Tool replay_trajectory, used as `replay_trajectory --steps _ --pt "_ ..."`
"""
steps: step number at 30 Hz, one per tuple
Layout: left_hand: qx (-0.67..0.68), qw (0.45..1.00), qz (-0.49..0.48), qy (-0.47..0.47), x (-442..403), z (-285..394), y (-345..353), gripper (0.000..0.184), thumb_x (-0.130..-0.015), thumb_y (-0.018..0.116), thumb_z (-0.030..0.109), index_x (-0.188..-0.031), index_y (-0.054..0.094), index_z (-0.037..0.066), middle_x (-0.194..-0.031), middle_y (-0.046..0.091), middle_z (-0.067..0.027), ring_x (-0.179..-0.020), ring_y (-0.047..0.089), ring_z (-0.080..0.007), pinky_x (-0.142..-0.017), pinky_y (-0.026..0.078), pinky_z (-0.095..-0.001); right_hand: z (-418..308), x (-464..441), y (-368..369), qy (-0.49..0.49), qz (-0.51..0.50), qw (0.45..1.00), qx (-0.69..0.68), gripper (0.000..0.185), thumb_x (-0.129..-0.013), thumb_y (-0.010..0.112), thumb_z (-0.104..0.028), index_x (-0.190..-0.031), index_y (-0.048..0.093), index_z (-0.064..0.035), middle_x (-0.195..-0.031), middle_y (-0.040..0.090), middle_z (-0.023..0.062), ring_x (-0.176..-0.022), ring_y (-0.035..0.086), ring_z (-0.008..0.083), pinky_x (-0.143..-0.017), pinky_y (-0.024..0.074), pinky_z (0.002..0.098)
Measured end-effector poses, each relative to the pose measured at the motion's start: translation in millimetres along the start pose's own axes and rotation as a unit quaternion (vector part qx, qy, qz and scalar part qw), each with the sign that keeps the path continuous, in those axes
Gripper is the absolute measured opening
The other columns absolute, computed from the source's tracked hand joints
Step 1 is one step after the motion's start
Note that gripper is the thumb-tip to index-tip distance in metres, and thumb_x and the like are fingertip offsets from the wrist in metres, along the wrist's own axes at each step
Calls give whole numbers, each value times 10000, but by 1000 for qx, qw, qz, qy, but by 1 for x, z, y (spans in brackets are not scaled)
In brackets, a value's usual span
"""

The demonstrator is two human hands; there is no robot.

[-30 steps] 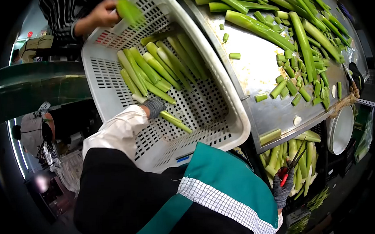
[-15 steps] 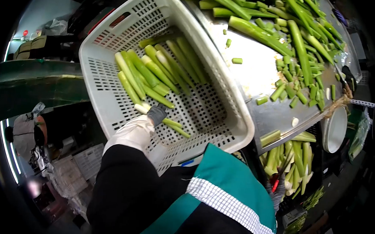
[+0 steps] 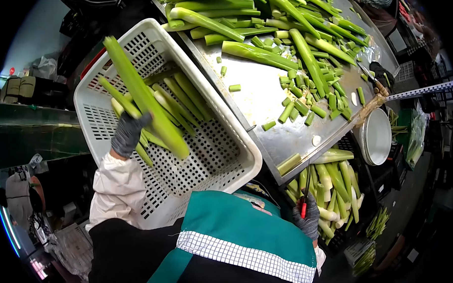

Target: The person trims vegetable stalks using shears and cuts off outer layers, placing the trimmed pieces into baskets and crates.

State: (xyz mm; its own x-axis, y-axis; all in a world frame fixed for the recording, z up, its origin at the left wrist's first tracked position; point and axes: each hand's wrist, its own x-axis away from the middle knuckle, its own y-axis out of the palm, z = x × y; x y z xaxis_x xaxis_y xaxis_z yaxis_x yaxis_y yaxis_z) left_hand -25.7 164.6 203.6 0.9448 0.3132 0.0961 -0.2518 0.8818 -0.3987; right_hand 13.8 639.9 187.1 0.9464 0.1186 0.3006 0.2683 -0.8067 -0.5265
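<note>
Green stalk (image 3: pixel 145 93) up! The left hand (image 3: pixel 128 135), lower moments ago, is now full, gripping it, white basket (image 3: pixel 249 160) beneath; the right hand (image 3: pixel 310 219) clutches a red-handled tool (image 3: pixel 304 209).

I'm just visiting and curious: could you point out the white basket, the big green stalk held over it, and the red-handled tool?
White basket (image 3: pixel 206 151): head view, on its bare perforated floor.
Big green stalk (image 3: pixel 147 98): head view, about midway along its length.
Red-handled tool (image 3: pixel 303 210): head view, on the red handle.
</note>
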Motion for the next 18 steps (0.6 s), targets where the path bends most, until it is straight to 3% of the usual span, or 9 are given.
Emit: replay_trajectory --steps 1,2,3,6,9,10,14,18 --pt "1 996 6 92 -8 21 3 258 -767 594 161 -965 515 16 -853 563 -79 -783 558 -183 -668 486 -282 2 -1 -1 -1 0 1000 -3 521 -624 477 52 -1138 442 -26 -811 474 81 -713 491 161 -686 427 263" --pt "270 961 56 -6 -20 38 15 253 -765 590 172 -948 513 15 -830 544 -63 -764 551 -166 -657 479 -270 5 -2 -2 -22 3 1000 16 524 -623 477 54 -1139 440 -27 -814 473 86 -708 492 171 -681 429 268" --pt "318 945 60 -44 -30 66 23 281 -752 616 191 -934 514 2 -823 536 -60 -762 544 -157 -672 481 -263 7 -2 0 -44 5 998 33 528 -621 478 56 -1140 438 -28 -817 472 92 -702 493 181 -675 432 273" --pt "319 945 56 -45 -57 93 54 406 -685 679 224 -970 484 10 -797 525 -58 -695 522 -149 -603 468 -251 5 -3 -1 -43 25 998 23 520 -620 470 60 -1130 450 -38 -795 471 93 -691 497 191 -666 435 281" --pt "292 954 16 -66 -87 91 79 264 -686 676 202 -850 547 41 -743 536 -56 -613 541 -144 -550 478 -250 3 1 -7 -36 41 998 24 524 -619 467 64 -1132 454 -44 -799 468 89 -696 495 189 -670 433 276" --pt "287 954 13 -85 -90 98 88 268 -674 684 205 -836 553 37 -710 530 -55 -583 534 -147 -487 472 -248 3 3 -9 -43 50 997 33 526 -619 466 65 -1133 455 -47 -803 466 86 -698 494 187 -673 432 273" --pt "310 938 -20 -154 -106 96 118 272 -672 683 209 -831 554 30 -661 521 -56 -502 510 -156 -435 460 -251 15 11 -10 -51 75 996 17 506 -680 456 70 -1166 435 -68 -753 483 34 -679 486 118 -659 418 222" --pt "319 935 -11 -153 -115 101 150 288 -651 702 210 -800 557 11 -607 519 -67 -432 481 -166 -386 433 -268 18 16 -13 5 68 996 -59 542 -617 483 68 -1147 441 -38 -823 472 89 -723 493 173 -691 428 263"
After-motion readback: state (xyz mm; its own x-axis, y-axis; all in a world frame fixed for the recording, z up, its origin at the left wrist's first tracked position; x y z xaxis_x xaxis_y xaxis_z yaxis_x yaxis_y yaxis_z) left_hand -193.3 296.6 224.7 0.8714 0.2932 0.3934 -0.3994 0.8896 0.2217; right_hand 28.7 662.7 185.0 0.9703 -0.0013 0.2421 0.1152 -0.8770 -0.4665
